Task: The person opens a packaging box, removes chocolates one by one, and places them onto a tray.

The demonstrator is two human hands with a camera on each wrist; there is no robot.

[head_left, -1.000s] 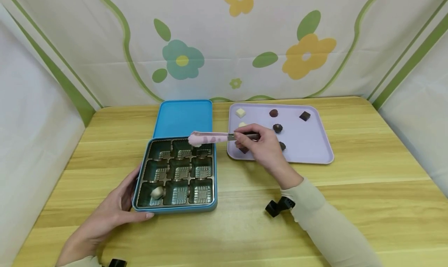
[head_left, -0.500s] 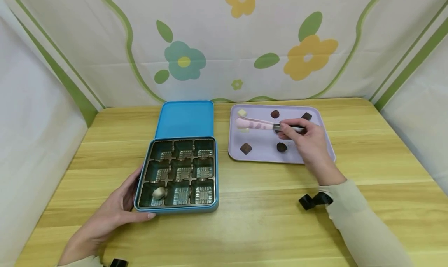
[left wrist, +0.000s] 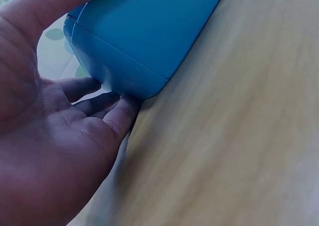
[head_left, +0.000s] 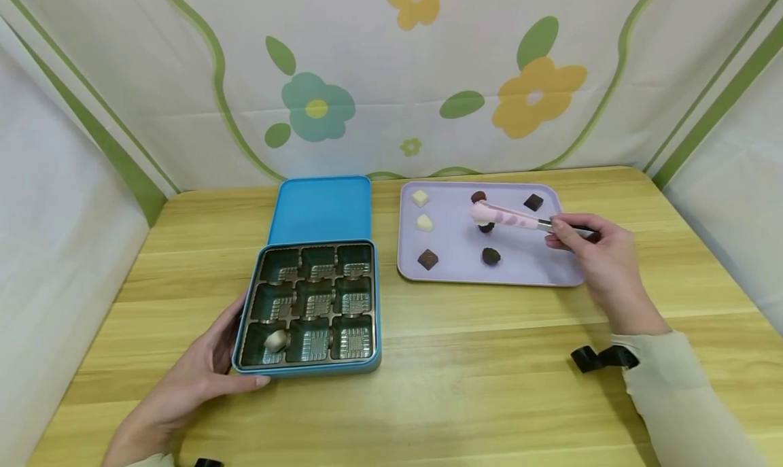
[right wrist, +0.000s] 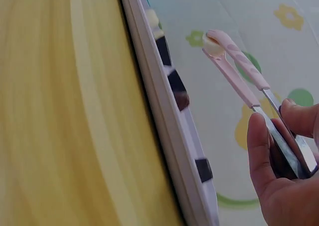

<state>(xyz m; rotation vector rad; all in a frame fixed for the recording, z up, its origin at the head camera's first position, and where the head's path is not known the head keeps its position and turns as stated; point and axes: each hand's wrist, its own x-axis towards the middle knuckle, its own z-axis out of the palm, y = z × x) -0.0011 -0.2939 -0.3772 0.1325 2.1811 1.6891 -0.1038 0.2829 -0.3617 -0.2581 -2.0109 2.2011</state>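
Since a second ago the right hand (head_left: 602,253) has carried the pink tongs (head_left: 510,217) away from the blue tin (head_left: 306,368) and across the lilac tray (head_left: 550,263); half a second ago their tips hung over the tray's left side, by the white chocolates, and now they sit over its middle, just above a dark chocolate (head_left: 486,228). Thumb and fingers (right wrist: 261,151) of that hand pinch the metal end of the tongs, and the wrist view shows the two pink tips (right wrist: 214,41) close together with something pale between them.

Meanwhile the left hand (head_left: 189,382) has stayed at the near left corner of the tin, palm on the desk (head_left: 459,385), its fingers (left wrist: 107,104) loosely spread and touching the tin's side, thumb along the front edge. Inside, the tin has nine moulded pockets; one pale chocolate (head_left: 276,340) lies in the near left pocket, as before. Its lid (head_left: 321,209) lies open behind it.

On the tray lie two white chocolates (head_left: 419,197) at the left, and dark ones at the back, middle and front. One black clip (head_left: 587,358) rests on the desk by the right sleeve.
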